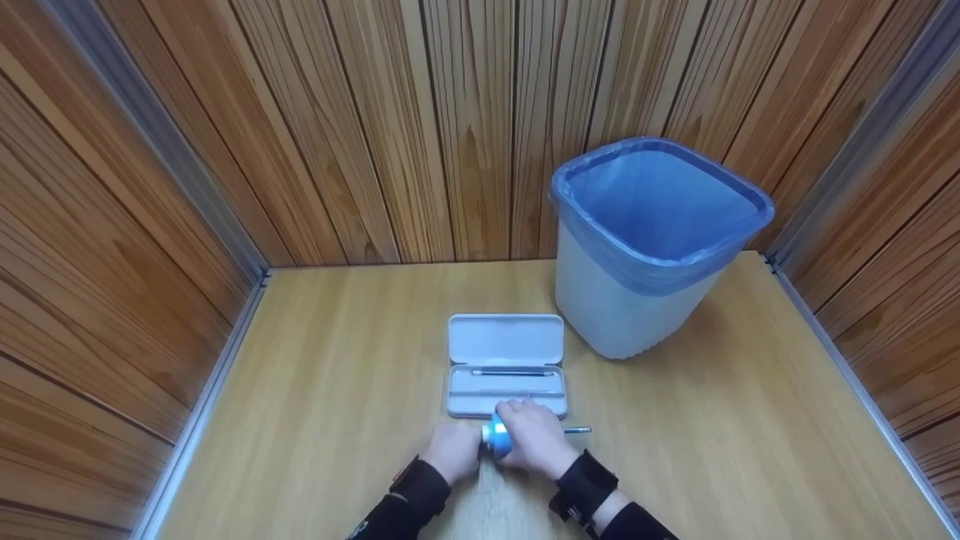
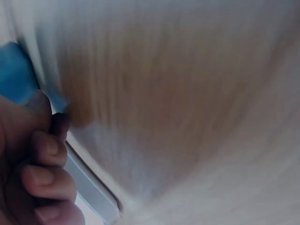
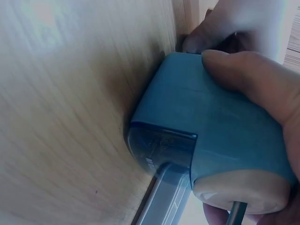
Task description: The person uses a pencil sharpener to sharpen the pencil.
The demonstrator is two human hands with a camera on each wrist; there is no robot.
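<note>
A blue pencil sharpener (image 1: 498, 439) is held low over the table, in front of an open pencil case (image 1: 506, 339). My right hand (image 1: 536, 439) grips its body, the thumb laid across the top in the right wrist view. Out of the sharpener's pale round face sticks a pencil (image 3: 237, 213), pointing right in the head view. At the opposite, white end is my left hand (image 1: 452, 452). Its fingers (image 2: 49, 180) are curled in the left wrist view and seem to hold the sharpener's crank, which they mostly hide.
Another pencil (image 1: 514, 373) lies in the case's upper groove, with the lid folded back. A white bin (image 1: 630, 300) with a blue liner stands at the back right. Wood-panelled walls (image 1: 480, 135) enclose the table (image 1: 337, 360) at the back and both sides.
</note>
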